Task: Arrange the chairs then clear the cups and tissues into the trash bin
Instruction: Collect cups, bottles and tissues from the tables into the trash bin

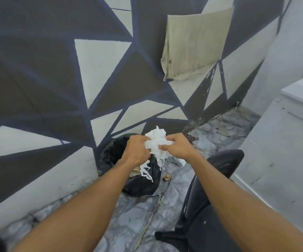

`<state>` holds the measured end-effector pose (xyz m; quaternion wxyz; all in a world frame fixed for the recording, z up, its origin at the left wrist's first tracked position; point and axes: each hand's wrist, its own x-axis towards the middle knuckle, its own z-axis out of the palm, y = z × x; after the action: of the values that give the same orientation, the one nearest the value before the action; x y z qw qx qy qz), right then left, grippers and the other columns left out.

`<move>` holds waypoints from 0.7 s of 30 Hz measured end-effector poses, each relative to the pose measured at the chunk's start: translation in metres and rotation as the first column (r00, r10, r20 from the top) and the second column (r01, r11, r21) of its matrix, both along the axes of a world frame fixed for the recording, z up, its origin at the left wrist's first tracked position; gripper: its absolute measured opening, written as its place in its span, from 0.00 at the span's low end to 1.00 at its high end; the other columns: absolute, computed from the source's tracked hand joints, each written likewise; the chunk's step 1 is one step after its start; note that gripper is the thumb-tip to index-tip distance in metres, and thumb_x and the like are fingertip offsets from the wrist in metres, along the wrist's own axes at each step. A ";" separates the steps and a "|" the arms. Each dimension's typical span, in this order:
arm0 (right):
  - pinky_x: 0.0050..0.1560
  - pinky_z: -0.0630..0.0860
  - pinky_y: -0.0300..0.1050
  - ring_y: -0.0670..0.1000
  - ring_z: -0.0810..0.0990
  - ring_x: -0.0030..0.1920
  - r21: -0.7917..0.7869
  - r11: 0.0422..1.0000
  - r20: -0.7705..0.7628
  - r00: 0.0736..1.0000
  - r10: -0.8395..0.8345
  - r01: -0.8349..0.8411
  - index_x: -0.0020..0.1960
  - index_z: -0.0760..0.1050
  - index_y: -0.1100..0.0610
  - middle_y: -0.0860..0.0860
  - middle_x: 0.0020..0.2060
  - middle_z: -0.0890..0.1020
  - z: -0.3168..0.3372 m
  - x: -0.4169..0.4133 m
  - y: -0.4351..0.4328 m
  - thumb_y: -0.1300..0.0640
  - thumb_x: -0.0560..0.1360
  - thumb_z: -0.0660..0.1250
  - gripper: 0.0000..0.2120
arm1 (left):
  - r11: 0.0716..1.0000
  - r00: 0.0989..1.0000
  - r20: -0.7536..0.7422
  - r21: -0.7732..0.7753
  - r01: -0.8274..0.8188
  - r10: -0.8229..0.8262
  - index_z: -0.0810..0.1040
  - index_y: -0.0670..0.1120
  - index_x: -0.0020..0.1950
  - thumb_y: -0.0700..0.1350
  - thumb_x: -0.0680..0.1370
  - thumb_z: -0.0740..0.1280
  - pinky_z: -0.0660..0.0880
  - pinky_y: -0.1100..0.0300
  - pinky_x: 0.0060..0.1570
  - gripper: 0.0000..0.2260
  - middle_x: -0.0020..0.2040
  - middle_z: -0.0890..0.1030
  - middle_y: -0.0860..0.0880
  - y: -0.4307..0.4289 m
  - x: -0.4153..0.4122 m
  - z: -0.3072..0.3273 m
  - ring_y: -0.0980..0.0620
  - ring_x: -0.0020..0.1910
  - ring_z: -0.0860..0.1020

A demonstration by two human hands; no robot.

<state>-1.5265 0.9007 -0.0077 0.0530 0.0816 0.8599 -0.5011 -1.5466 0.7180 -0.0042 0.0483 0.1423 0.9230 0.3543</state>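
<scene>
A crumpled bunch of white tissues point(157, 140) is gripped between my left hand point(137, 150) and my right hand point(177, 147), both closed on it. Torn strips hang down from the bunch. Directly below stands the trash bin point(110, 153), lined with a black bag, against the painted wall. A few white scraps point(145, 171) lie over the bag's rim. A black office chair point(210, 193) stands to the right, under my right forearm. No cups are in view.
A wall painted with grey and white triangles point(56, 79) runs along the left and back. A beige cloth point(194, 46) hangs on it. A white cabinet point(283, 142) closes off the right side. The grey stone floor point(139, 211) holds small bits of litter point(166, 177).
</scene>
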 end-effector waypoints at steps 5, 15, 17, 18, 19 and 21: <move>0.51 0.71 0.42 0.49 0.78 0.56 -0.039 0.998 0.079 0.996 0.041 -0.038 0.59 0.80 0.61 0.49 0.56 0.80 -0.041 -0.074 -0.032 0.52 0.68 0.78 0.22 | 0.997 0.995 0.067 -0.015 -0.072 0.073 0.83 0.48 0.37 0.40 0.69 0.72 0.75 0.65 0.33 0.03 0.37 0.83 0.53 -0.031 -0.055 -0.025 0.54 0.36 0.80; 0.48 0.71 0.39 0.48 0.74 0.54 -0.233 0.972 0.313 0.949 0.048 0.028 0.69 0.73 0.59 0.54 0.62 0.77 -0.123 -0.216 -0.061 0.66 0.72 0.72 0.26 | 0.972 0.948 0.217 -0.023 -0.235 0.234 0.83 0.37 0.47 0.34 0.70 0.69 0.78 0.55 0.46 0.07 0.43 0.82 0.47 -0.039 -0.177 -0.096 0.49 0.42 0.78; 0.48 0.71 0.39 0.48 0.74 0.52 -0.263 0.963 0.368 0.929 0.040 0.063 0.69 0.72 0.59 0.53 0.59 0.76 -0.142 -0.237 -0.069 0.69 0.74 0.69 0.25 | 0.967 0.938 0.237 -0.039 -0.250 0.252 0.82 0.36 0.52 0.33 0.71 0.69 0.78 0.55 0.49 0.10 0.48 0.82 0.46 -0.042 -0.195 -0.112 0.49 0.45 0.78; 0.48 0.71 0.39 0.48 0.74 0.51 -0.271 0.959 0.392 0.919 0.030 0.084 0.69 0.71 0.58 0.51 0.58 0.76 -0.151 -0.245 -0.073 0.69 0.74 0.67 0.24 | 0.965 0.935 0.241 -0.044 -0.259 0.262 0.82 0.35 0.54 0.32 0.72 0.69 0.77 0.58 0.48 0.12 0.50 0.81 0.46 -0.043 -0.203 -0.123 0.49 0.47 0.78; 0.47 0.72 0.38 0.48 0.75 0.49 -0.278 0.955 0.408 0.913 0.024 0.099 0.69 0.71 0.58 0.51 0.57 0.77 -0.160 -0.252 -0.076 0.70 0.75 0.66 0.24 | 0.961 0.928 0.250 -0.045 -0.274 0.276 0.82 0.36 0.54 0.31 0.71 0.69 0.76 0.61 0.48 0.12 0.49 0.80 0.48 -0.045 -0.211 -0.134 0.50 0.47 0.78; 0.43 0.75 0.36 0.47 0.78 0.48 -0.291 0.951 0.420 0.907 0.029 0.104 0.69 0.72 0.56 0.52 0.58 0.79 -0.176 -0.264 -0.081 0.70 0.75 0.65 0.24 | 0.955 0.925 0.238 -0.052 -0.293 0.296 0.83 0.40 0.51 0.32 0.70 0.68 0.78 0.57 0.48 0.12 0.49 0.81 0.49 -0.048 -0.224 -0.153 0.50 0.46 0.79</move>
<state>-1.7905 0.8199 -0.1833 0.2386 0.1946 0.7382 -0.6002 -1.7706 0.6700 -0.1575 0.1084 -0.0427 0.9237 0.3651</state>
